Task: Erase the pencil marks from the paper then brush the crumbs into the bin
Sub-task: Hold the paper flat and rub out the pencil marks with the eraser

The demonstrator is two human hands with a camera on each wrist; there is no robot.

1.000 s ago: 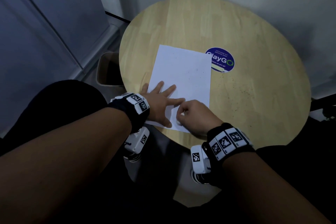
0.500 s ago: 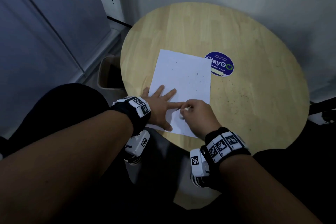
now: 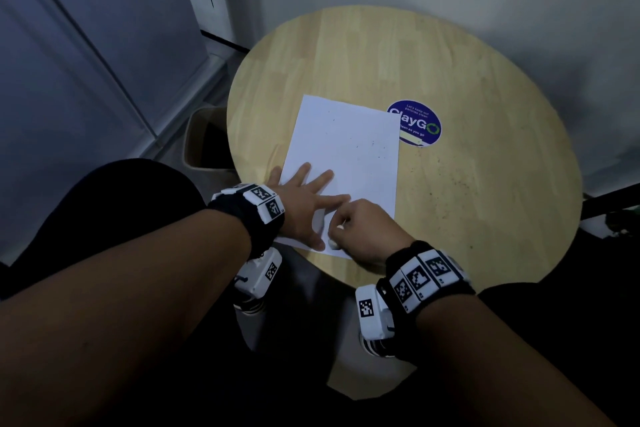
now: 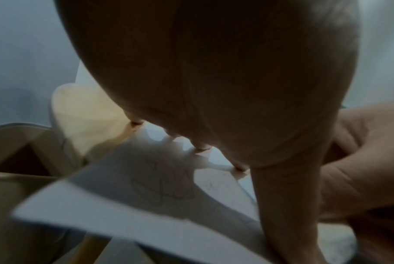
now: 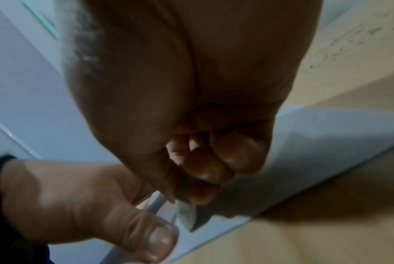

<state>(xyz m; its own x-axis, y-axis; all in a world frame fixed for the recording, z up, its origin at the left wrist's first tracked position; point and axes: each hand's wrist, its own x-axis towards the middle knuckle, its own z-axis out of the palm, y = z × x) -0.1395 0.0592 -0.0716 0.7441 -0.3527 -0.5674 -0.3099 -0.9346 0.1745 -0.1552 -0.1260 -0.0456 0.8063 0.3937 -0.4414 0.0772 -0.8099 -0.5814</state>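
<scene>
A round wooden table [image 3: 485,218] carries a white paper [image 3: 349,156] beside a blue sticker [image 3: 420,123].

- The right hand [image 5: 191,107] is filling the upper frame, its fingers [image 5: 205,167] curling inward and pinching a small white eraser [image 5: 186,216].
- The eraser's tip is touching the white paper [image 5: 315,142].
- The left hand [image 5: 78,200] is lying flat on the paper just beside it, thumb forward.
- The wooden table [image 5: 326,232] is showing dark specks at upper right.
</scene>
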